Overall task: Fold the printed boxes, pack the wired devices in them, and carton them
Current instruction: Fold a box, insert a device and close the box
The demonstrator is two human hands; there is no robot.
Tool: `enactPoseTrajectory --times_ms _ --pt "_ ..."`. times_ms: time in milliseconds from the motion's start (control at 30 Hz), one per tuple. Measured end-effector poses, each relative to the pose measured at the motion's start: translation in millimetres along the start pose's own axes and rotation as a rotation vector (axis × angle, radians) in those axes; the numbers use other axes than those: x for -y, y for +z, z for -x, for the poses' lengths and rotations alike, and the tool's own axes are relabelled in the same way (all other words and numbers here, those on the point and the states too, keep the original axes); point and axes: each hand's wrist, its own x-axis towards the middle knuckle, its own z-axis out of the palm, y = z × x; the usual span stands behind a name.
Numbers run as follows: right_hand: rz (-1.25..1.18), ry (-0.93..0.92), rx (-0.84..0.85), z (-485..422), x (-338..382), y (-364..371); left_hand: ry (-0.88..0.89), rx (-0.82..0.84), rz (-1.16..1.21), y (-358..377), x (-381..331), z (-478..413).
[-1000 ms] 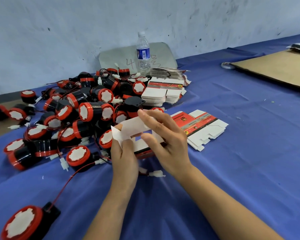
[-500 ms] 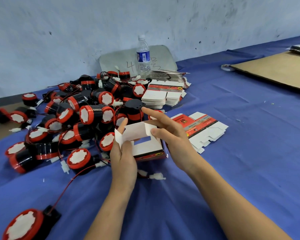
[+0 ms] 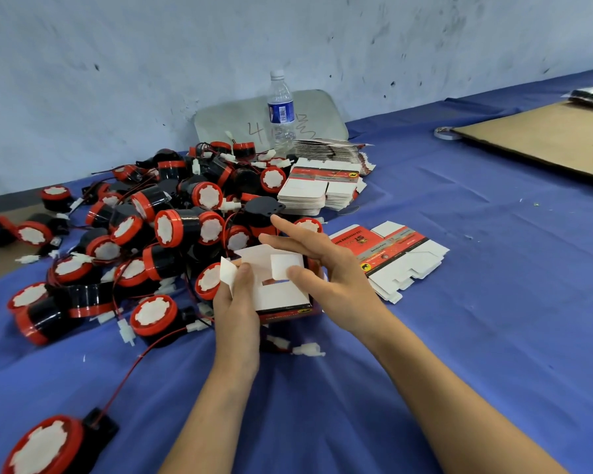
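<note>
Early going: printed box (image 3: 281,297) half-folded, left hand (image 3: 237,309) pinching one flap, right hand (image 3: 334,275) pressing another flat-fingered; wired devices (image 3: 182,227) heaped unpacked beyond.

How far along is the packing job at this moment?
Done: nothing finished shows; no closed box is in view. In hand: one printed box is half formed, the left hand gripping its side while the right hand presses an end flap. Left: the pile of wired devices lies unpacked, flat blanks wait, and no carton is in view.
</note>
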Motion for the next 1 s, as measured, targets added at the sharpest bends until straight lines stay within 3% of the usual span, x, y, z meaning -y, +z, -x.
enactPoseTrajectory --times_ms 133,333,500,667,833,1000 --pt "-0.093 0.085 -0.030 -2 -3 1 0.038 -0.001 -0.029 -2 -1 -1" --pt "-0.115 0.216 -0.051 -5 -13 2 0.297 0.157 -0.227 -1 -4 10" --pt "-0.264 0.310 -0.237 -7 -17 2 0.489 0.195 -0.326 2 -6 14" --pt "-0.378 0.398 -0.367 -10 -20 -2 0.558 0.268 -0.348 1 -1 11" --pt "-0.426 0.281 -0.313 -7 -12 -2 0.604 0.233 -0.443 2 -1 11" --pt "-0.279 0.075 0.005 -4 -7 -6 0.529 0.198 -0.414 -1 5 6"
